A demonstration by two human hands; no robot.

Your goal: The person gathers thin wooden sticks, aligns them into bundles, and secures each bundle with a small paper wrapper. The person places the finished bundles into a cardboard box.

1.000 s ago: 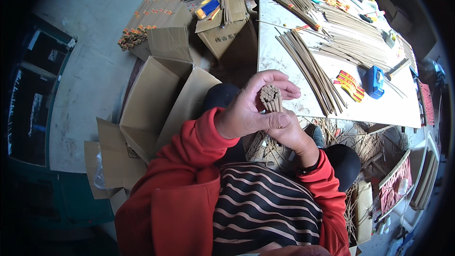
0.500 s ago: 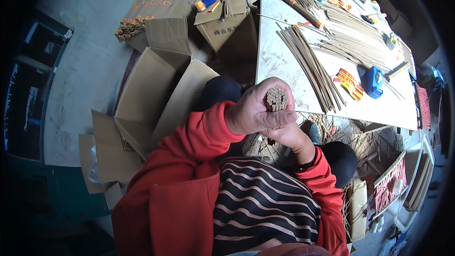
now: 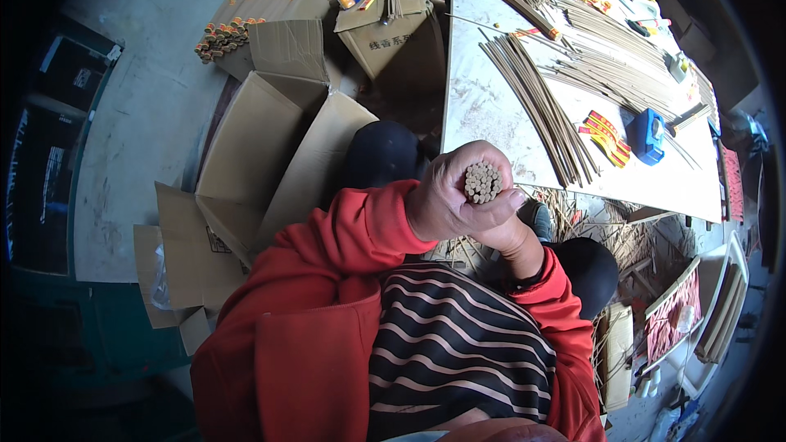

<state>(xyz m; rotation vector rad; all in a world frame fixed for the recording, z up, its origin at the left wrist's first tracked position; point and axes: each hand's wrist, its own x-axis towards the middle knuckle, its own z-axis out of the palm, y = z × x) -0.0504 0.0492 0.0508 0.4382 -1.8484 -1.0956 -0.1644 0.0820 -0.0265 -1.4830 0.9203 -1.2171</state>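
Observation:
A tight bundle of brown incense sticks [image 3: 483, 183] points its round ends up at me. My left hand [image 3: 449, 196] is wrapped around it near the top, the thumb across the front. Just below and behind, my right hand [image 3: 503, 236] is closed at the lower part of the same bundle; most of its fingers are hidden by the left hand. On the white table [image 3: 479, 127] beyond, a loose row of incense sticks [image 3: 540, 106] lies slantwise. Red and yellow paper labels [image 3: 606, 138] lie to its right, next to a blue tape dispenser [image 3: 647, 137].
More loose sticks [image 3: 610, 37] and a wrapped bundle [image 3: 516, 6] are farther back on the table. At left stands an open cardboard box [image 3: 254, 135]. Behind it are stacked wrapped bundles [image 3: 270, 4] and another carton [image 3: 393, 41]. Stick scraps [image 3: 630, 233] litter the floor under the table.
Both hands have shifted slightly right and down with the bundle. Its stick ends now face me more squarely and look more even.

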